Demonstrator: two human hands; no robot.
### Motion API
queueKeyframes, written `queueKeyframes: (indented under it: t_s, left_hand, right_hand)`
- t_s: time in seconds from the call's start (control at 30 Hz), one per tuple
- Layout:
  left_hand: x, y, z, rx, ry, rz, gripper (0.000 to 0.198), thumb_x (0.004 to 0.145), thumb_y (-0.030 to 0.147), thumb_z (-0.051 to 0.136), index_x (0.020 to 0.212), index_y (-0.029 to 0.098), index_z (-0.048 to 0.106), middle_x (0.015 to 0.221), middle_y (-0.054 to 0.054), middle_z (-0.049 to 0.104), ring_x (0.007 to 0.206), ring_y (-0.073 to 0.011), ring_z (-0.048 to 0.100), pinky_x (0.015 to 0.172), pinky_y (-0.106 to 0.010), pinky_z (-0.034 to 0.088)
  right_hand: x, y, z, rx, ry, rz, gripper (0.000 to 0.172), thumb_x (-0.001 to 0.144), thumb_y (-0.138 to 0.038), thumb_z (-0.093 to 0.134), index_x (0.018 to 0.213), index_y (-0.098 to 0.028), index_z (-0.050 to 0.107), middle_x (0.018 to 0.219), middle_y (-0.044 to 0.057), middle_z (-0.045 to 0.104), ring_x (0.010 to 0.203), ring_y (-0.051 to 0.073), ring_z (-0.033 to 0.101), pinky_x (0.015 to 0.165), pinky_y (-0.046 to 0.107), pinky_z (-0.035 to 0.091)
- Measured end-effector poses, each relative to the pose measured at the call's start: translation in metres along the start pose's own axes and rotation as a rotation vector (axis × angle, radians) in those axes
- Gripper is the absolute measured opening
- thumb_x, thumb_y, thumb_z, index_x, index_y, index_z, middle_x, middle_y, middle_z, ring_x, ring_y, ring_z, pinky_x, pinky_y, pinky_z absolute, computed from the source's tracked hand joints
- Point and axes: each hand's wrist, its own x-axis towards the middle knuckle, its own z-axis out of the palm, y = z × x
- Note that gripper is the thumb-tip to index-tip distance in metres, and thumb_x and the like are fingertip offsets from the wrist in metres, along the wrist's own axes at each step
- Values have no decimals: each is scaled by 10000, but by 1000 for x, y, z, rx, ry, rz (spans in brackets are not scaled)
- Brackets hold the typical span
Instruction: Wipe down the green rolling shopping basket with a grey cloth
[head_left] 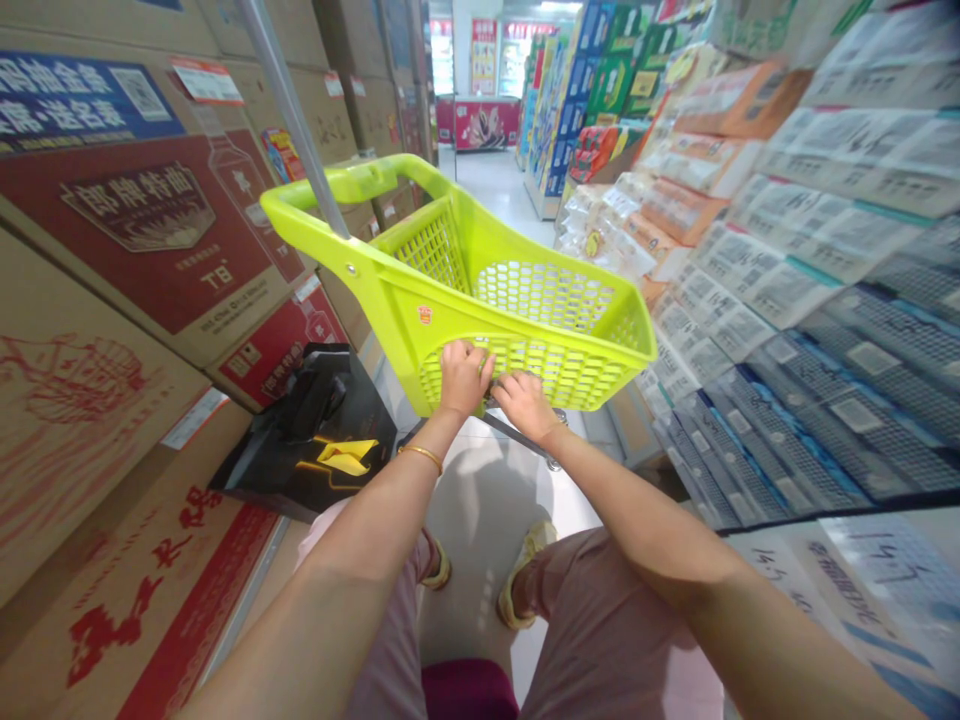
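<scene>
A lime-green shopping cart basket (525, 335) with a mesh of holes stands in front of me, its long side towards me. My left hand (463, 378) is against the lower part of this side wall, its fingers curled and a gold bracelet on the wrist. Close beside it, my right hand (521, 400) has its fingers bent in towards the left one. Something small and dark shows between the two hands, too little of it to name. The inside of the basket shows nothing lying in it. A grey metal pole (292, 110) rises from the basket's handle end.
Stacked cartons (142, 220) line the left side, with a black bag (315, 435) at their foot. Wrapped packs with handwritten prices (810, 230) are piled on the right. Beyond the cart, a tiled aisle (487, 185) leads to a pink freezer (486, 125).
</scene>
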Motion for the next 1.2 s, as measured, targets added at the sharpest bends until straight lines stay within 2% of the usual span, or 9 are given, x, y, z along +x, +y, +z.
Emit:
queueKeyframes:
  t_s: [0.07,0.13,0.3,0.4,0.57,0.8,0.9,1.03,1.2]
  left_hand:
    - [-1,-1,0,4,11,4,287,892,390,436,877,193,644,899,-86,507,890,-234,433,831,-371,343]
    - [-1,-2,1,-2,8,4,287,892,390,434,880,194,642,899,-85,503,890,-235,433,825,-370,343]
    - [-1,-1,0,-22,-18,-4,241,878,365,464,889,198,637,896,-81,496,895,-238,431,819,-371,337]
    - [-1,0,-2,-19,-5,-5,254,883,373,456,877,198,640,886,-79,496,888,-237,430,826,-371,337]
    - [-2,1,-4,-21,-33,-17,215,870,334,479,904,196,641,903,-82,499,897,-238,434,818,-371,347]
    - [-3,-2,1,-5,48,12,260,892,360,448,888,193,647,904,-79,523,887,-227,453,822,-368,365]
    - [-9,-3,2,-11,60,41,273,906,343,422,990,194,636,931,-88,545,906,-222,480,842,-378,368]
    - [-26,1,-1,-7,51,58,300,910,320,415,1130,179,562,1044,-120,564,991,-230,495,878,-378,371]
    - [-46,11,-1,84,-51,92,277,917,323,392,993,148,593,911,-115,597,880,-235,521,784,-361,395]
  right_hand:
    - [4,0,-4,4,8,-5,212,904,-239,447,1032,-208,612,1102,101,581,1038,221,410,808,340,312]
    - [11,3,-13,-18,71,57,230,904,-253,441,1053,-217,613,1108,101,573,1032,225,410,814,347,309]
    - [33,18,-46,-32,358,285,221,870,-290,479,1012,-230,637,1065,101,541,1018,244,400,847,369,311]
    - [38,22,-54,-21,453,334,211,854,-291,490,999,-235,634,1045,93,522,1009,242,395,864,374,321]
    - [30,16,-41,-20,378,281,201,853,-305,501,986,-235,636,1038,88,524,999,235,398,854,371,322]
    - [1,5,-11,4,47,103,220,881,-240,476,1048,-215,617,1103,105,559,1036,234,384,823,349,298]
    - [-6,2,-9,48,-45,35,211,885,-229,472,1036,-204,617,1063,102,570,1005,225,391,804,338,300]
    - [-7,1,-17,90,-34,68,198,861,-225,499,1009,-194,626,1055,96,567,983,226,394,808,339,296]
    - [-6,7,-27,116,56,135,199,815,-231,546,987,-182,633,1035,95,562,975,238,397,805,346,299]
